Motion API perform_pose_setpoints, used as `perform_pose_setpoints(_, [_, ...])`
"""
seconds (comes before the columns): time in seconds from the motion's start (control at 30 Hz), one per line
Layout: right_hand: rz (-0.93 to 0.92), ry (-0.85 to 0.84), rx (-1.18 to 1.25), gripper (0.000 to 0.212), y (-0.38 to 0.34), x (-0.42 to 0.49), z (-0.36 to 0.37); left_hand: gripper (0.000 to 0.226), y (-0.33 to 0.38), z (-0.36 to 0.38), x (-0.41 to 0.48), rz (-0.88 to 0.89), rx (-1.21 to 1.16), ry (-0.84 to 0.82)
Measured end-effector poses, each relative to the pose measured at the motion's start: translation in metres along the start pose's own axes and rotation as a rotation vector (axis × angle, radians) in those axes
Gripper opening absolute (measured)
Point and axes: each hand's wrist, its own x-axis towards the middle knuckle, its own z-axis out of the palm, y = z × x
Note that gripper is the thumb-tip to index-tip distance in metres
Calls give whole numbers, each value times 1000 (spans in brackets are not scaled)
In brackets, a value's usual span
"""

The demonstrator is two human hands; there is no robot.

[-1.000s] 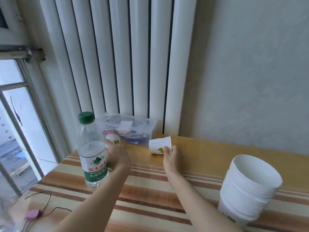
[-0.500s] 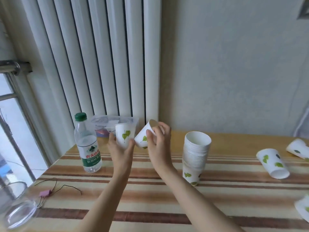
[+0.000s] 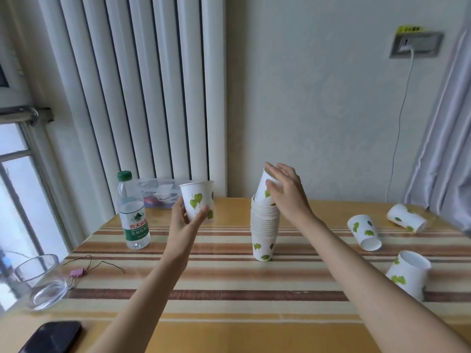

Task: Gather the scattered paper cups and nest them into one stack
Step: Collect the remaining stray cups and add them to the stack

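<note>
Right hand [image 3: 285, 193] seats a cup [image 3: 265, 189] into our stack [image 3: 263, 225]; left hand [image 3: 186, 220] grips another cup [image 3: 197, 200] (three loose cups [image 3: 364, 231] remain toward the bench's right edge).

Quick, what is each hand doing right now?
Left hand: closed around an upright white paper cup with green leaves.
Right hand: holding a tilted leaf-print paper cup in the mouth of the tall cup stack.

Bottle [image 3: 133, 215] left of cup stack [image 3: 264, 230]; three loose cups [image 3: 364, 232] right.
</note>
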Motion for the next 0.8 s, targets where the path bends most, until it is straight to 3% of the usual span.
perform_pose_setpoints(0.2, [-18,-450,-279,41,18,-12,9,64,-2,11,-3,20,4,-20])
perform_pose_setpoints(0.27, [-9,-507,-326,45,16,-13,7,75,-3,17,0,8,-1,-25])
perform_pose_setpoints(0.33, [45,-435,-169,45,15,-15,2,81,0,25,3,12,-12,-38])
perform_pose_setpoints(0.4, [81,-231,26,40,19,-19,-8,83,4,35,11,36,-20,-44])
perform_pose_setpoints(0.5, [133,-3,134,31,36,-41,-29,82,9,57,28,81,-27,-91])
perform_pose_setpoints(0.67, [213,49,145,27,74,-94,-61,100,16,99,55,102,-38,-103])
perform_pose_setpoints(0.8, [260,79,152,29,92,-121,-75,84,-4,119,74,71,56,-168])
